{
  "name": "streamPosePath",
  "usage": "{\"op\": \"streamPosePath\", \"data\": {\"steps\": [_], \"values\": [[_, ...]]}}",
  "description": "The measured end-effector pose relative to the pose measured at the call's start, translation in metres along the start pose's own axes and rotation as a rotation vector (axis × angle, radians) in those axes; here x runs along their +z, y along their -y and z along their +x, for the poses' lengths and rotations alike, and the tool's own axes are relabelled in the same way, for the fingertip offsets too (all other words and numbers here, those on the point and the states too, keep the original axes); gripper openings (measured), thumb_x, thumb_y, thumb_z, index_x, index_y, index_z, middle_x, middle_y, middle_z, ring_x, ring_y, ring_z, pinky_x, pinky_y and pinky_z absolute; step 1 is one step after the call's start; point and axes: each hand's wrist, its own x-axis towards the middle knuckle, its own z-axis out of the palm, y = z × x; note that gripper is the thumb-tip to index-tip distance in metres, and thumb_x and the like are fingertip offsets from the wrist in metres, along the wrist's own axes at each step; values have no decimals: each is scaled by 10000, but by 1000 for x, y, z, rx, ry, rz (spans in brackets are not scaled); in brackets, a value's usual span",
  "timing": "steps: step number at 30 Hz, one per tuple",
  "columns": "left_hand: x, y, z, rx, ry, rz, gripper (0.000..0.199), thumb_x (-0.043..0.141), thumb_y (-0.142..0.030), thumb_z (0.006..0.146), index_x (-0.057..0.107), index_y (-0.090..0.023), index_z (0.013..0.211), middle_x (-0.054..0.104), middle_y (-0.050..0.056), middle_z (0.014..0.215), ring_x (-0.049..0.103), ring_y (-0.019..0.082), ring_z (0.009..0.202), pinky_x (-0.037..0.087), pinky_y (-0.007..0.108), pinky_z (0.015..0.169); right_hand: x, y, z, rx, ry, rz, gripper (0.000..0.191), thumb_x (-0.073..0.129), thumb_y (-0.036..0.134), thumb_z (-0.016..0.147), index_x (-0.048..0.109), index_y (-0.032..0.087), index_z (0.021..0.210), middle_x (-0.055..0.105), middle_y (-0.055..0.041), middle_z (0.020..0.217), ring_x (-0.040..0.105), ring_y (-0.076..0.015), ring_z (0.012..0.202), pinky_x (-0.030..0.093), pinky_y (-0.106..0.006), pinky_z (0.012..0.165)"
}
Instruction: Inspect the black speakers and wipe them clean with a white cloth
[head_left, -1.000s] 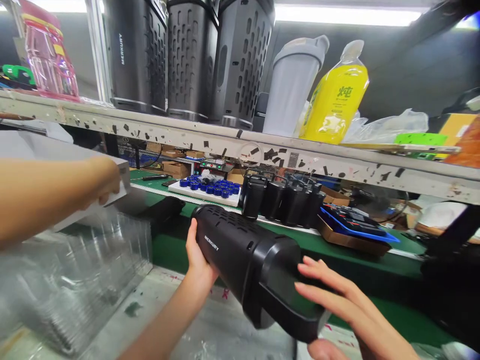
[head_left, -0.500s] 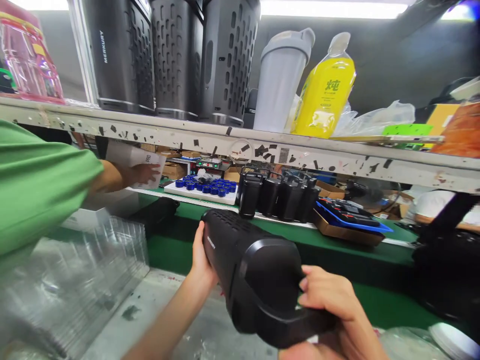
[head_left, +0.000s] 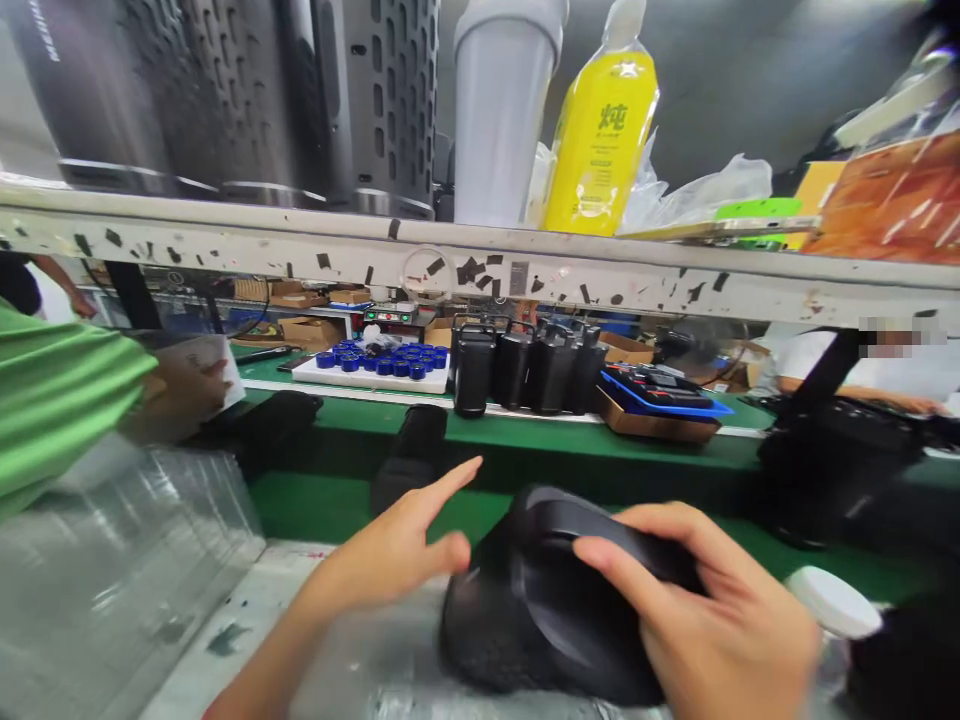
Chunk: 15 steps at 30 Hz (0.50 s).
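Speaker [head_left: 547, 590] now turned end-on, standing on the bench; left hand [head_left: 397, 550] has let go.
Right hand [head_left: 712, 610] is gripping its top handle, fingers curled; left fingers are spreading open, holding nothing.

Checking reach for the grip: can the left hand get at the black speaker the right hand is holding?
Probably yes. The left hand hangs open right beside the black speaker, nothing showing between them. The right hand grips only the handle on the speaker's near end, leaving the left side free.

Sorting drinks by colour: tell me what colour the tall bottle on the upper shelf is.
Yellow, seen in the head view: the bottle has a yellow body and a clear cap.
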Motion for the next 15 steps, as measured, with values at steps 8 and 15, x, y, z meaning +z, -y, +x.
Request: {"op": "streamPosePath", "data": {"steps": [8,15], "values": [[34,20,4,178,163,326,1416,934,-349,547,-19,-230,1589,413,175,1546,426,366,1415,228,517,1230,7,-26,20,108,257,133,381,450,558,968,654,237,977,667,-37,1036,610,-200,983,489,-261,846],[18,20,15,249,150,101,982,863,-260,674,287,-230,1468,586,137,1364,597,298,1259,482,355,1061,16,-114,22,239,763,-405,303,727,241,805,515,213,592,526,22,505,454,-136,396,327,-256,408]]}}
